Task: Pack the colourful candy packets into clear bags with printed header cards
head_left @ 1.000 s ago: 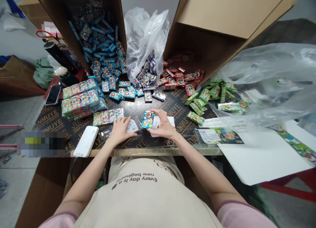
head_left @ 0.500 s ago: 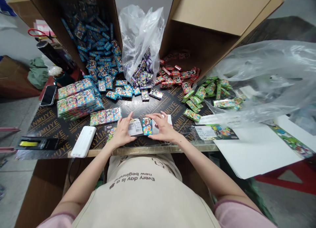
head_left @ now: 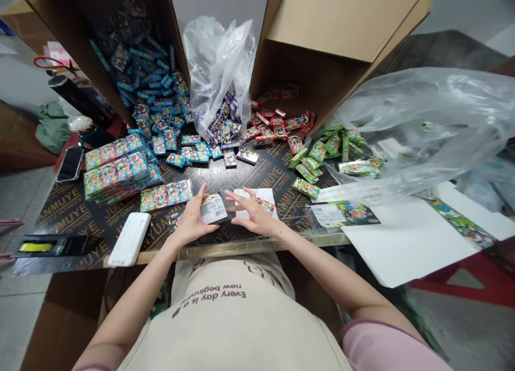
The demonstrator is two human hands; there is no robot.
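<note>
My left hand (head_left: 192, 215) holds the left end of a flat dark packet (head_left: 214, 209), with thumb below and fingers above. A white barcode label covers much of the packet's face, and clear film shows at its right end. To the right, my right hand (head_left: 254, 213) has its fingers spread, the tips close to that film; I cannot tell whether they touch it. Behind the right hand lie a white sheet (head_left: 264, 193) and a small red patterned box (head_left: 265, 205), partly hidden. A wrapped row of small boxes (head_left: 167, 195) lies just beyond my left hand.
Stacked wrapped packs (head_left: 116, 172) and a white power bank (head_left: 129, 239) are at left. Behind are piles of blue boxes (head_left: 161, 119), purple boxes (head_left: 227, 113), red boxes (head_left: 277, 125) and green boxes (head_left: 317, 151). White sheets (head_left: 402, 247) overhang the right edge.
The blue box that stood between my right thumb and fingers no longer shows there. My right hand's fingers have spread and let go. My left hand stays at the packet; the whole view has shifted slightly.
</note>
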